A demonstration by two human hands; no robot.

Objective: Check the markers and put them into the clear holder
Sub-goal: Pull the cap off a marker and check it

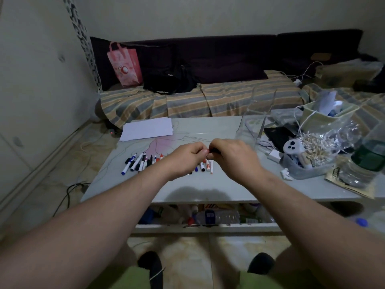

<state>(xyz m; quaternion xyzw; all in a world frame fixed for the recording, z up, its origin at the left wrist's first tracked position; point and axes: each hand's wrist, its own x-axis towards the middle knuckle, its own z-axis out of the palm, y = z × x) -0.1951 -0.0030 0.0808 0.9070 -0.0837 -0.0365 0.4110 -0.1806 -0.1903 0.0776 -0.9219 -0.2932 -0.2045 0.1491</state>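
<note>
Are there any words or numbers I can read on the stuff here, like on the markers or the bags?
None can be read.
Black bag on the sofa: pale letters, too blurred.
Pink gift bag: a picture, no clear words.
White-barrelled markers on the grey table: labels too small.
Brown printed packet under the bottle: print blurred.

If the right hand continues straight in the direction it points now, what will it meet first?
The right hand points leftward, toward the left hand, and both pinch the same small red marker between them. So it would most likely press into the left hand's fingertips first. Depth is hard to judge from this one view.
</note>
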